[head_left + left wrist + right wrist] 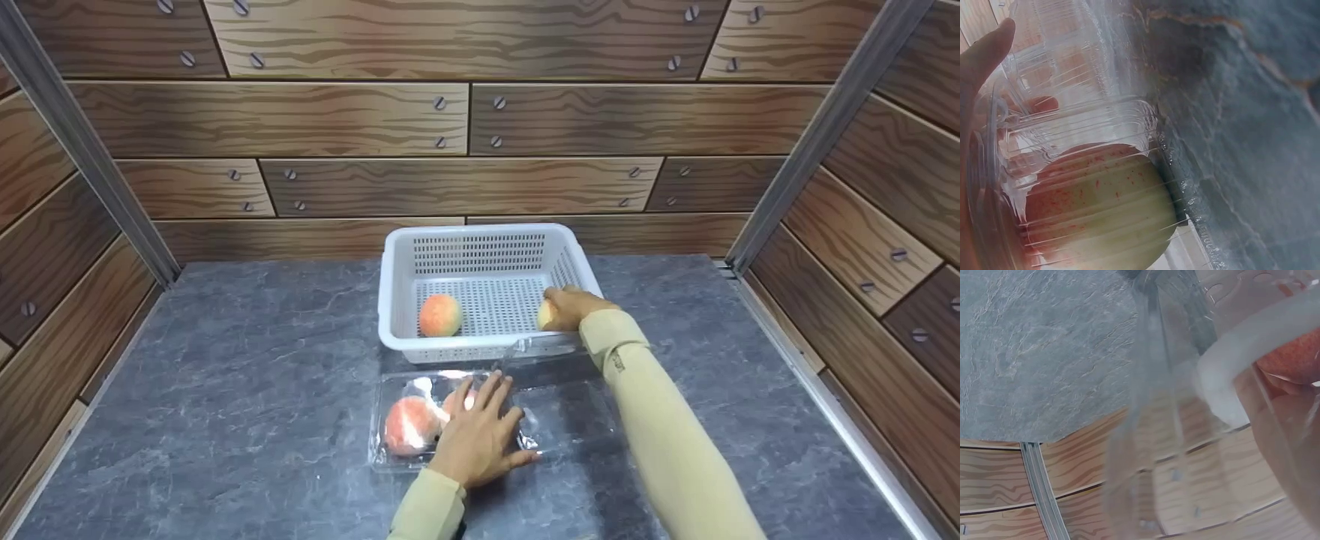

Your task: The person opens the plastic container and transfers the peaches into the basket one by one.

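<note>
My left hand lies with spread fingers over a clear plastic clamshell box. Inside the box are a red peach and a second peach, partly covered by the fingers. Through the ribbed plastic wall, the left wrist view shows a peach up close. At the right end of the white basket, my right hand grips a yellowish peach. Another peach sits on the basket's left side. In the right wrist view, a reddish peach shows by the basket rim.
Clear plastic extends right of the left hand, with a raised edge before the basket. Wood-patterned walls and metal corner posts enclose the grey marbled table. The basket stands near the back wall.
</note>
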